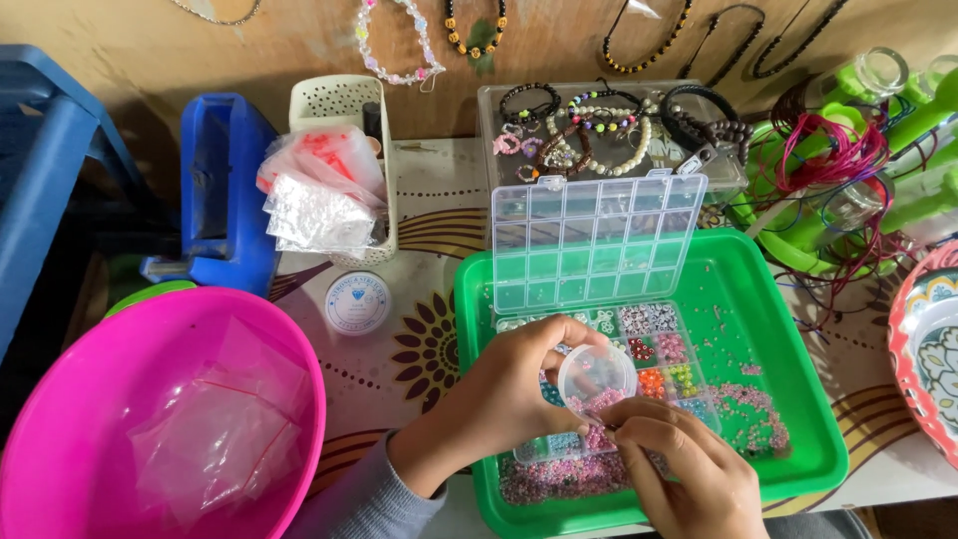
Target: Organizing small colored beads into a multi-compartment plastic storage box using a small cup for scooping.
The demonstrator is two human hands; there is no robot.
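My left hand (504,394) holds a small clear round container (597,376) with pink beads, tilted over a clear bead organiser box (639,349) with its lid (589,240) standing open. My right hand (689,469) is just below the container, fingertips pinched together at its rim among small pink beads. The organiser sits inside a green tray (788,329), where loose pink beads (753,409) are scattered. What the right fingertips pinch is too small to tell.
A pink bowl (120,399) with clear plastic bags sits at the left. A white basket (344,110) of bags, a blue object (225,190), a white thread spool (357,302), a clear box of bracelets (599,130), coloured cords (838,160) and a patterned plate (928,349) surround the tray.
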